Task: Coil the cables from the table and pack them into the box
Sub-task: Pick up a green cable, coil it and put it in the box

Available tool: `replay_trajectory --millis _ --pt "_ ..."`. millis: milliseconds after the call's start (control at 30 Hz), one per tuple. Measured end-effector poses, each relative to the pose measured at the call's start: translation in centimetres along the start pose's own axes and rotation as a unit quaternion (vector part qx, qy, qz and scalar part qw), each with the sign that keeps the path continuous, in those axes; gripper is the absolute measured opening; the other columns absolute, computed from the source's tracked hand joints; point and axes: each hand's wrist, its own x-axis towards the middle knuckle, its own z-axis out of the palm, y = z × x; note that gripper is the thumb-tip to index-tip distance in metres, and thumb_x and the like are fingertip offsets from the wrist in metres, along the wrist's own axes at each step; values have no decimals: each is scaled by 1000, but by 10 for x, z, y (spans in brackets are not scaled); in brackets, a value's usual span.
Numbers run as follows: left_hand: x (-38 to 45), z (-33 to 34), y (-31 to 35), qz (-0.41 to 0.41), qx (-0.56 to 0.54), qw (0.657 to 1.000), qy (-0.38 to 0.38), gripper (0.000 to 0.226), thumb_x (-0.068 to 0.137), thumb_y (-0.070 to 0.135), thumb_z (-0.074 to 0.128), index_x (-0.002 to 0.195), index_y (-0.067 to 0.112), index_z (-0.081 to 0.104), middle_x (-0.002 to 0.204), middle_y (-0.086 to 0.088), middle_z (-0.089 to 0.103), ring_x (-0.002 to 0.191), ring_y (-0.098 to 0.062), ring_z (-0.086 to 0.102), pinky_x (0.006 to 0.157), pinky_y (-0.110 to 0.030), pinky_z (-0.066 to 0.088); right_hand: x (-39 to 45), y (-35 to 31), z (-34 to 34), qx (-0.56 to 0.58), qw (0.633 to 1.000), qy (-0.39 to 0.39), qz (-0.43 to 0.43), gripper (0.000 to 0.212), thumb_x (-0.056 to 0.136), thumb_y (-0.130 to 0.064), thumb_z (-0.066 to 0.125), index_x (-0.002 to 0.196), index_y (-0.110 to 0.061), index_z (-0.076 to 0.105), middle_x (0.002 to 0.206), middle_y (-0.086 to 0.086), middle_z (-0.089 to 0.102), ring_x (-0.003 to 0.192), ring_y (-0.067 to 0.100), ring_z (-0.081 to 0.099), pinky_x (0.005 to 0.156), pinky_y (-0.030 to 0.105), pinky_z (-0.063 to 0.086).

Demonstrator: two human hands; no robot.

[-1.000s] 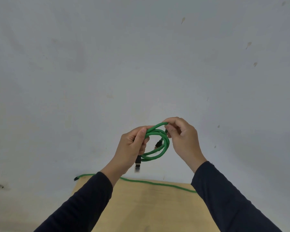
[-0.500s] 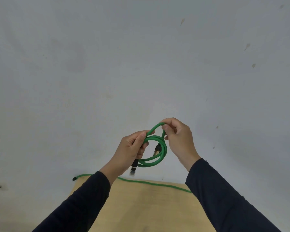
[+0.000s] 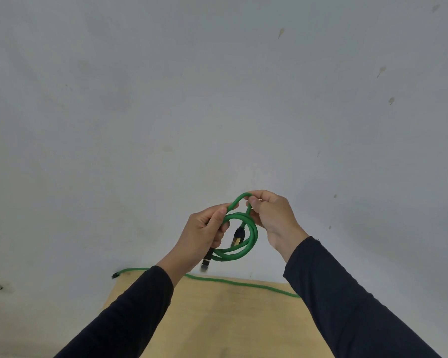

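I hold a green cable (image 3: 251,244) wound into a small coil in the air in front of a pale wall. My left hand (image 3: 202,236) grips the coil's left side, with one black plug hanging below it. My right hand (image 3: 272,215) pinches a raised loop at the coil's top. The other black and gold plug hangs inside the coil. A second green cable (image 3: 233,282) lies stretched along the far edge of the wooden table (image 3: 217,319), its black plug past the left corner. No box is in view.
The pale grey wall (image 3: 217,99) with a few small marks fills most of the view. My dark sleeves cover both lower corners of the table.
The loop in my right hand has risen a little higher above the coil. Both hands have drifted slightly left and the coil has tightened.
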Motion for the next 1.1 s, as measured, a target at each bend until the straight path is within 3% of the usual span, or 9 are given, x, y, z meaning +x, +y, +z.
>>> replay_trajectory --millis 233,433,633,733,767,900,1000,1100 --pt "2 3 3 -34 -28 999 -15 28 97 23 42 107 24 68 57 5 45 44 -6 28 41 -15 26 5 0 1 24 1000 13 12 24 92 -2 48 78 -13 64 72 3 57 61 14 53 56 19 51" --pt "13 -1 -1 16 25 995 93 30 98 22 41 103 25 70 62 4 46 47 -7 33 44 -17 31 1 9 -2 22 999 -47 18 15 91 -6 52 90 -7 67 78 5 66 70 17 61 74 28 57" --pt "21 2 -1 27 3 981 190 29 98 24 41 99 28 69 65 2 47 48 -3 38 45 -16 37 -9 15 4 -57 993 -68 -84 26 96 -21 43 99 -18 69 86 8 68 84 23 62 87 36 53" --pt "23 9 -1 22 -6 979 202 30 99 25 38 98 29 69 67 2 48 51 -3 41 47 -17 40 -15 27 12 -146 971 -37 -187 35 95 -29 44 130 -29 48 89 -4 60 78 8 54 76 16 44" --pt "22 11 -2 18 -8 979 203 31 99 26 38 98 29 68 67 2 49 52 -3 42 47 -17 40 -17 32 16 -174 960 -18 -217 40 96 -27 44 136 -28 41 94 -6 57 80 4 51 78 15 42" --pt "10 22 -12 2 -15 981 195 31 100 27 34 98 32 65 69 2 53 54 -6 43 50 -19 41 -23 49 29 -199 944 93 -246 35 98 -17 36 132 -16 46 114 2 57 97 6 47 86 14 34" --pt "-2 24 -21 -17 -13 983 184 31 100 29 33 104 31 63 72 2 56 57 -6 46 52 -19 44 -30 60 32 -203 946 124 -221 34 98 -15 35 129 -15 49 116 3 58 98 6 47 86 12 31" --pt "-18 21 -33 -36 14 987 154 31 100 32 32 109 29 61 79 2 60 63 -7 49 55 -19 47 -45 76 31 -195 953 136 -188 34 97 -15 35 128 -17 50 112 3 59 101 14 54 88 18 38"
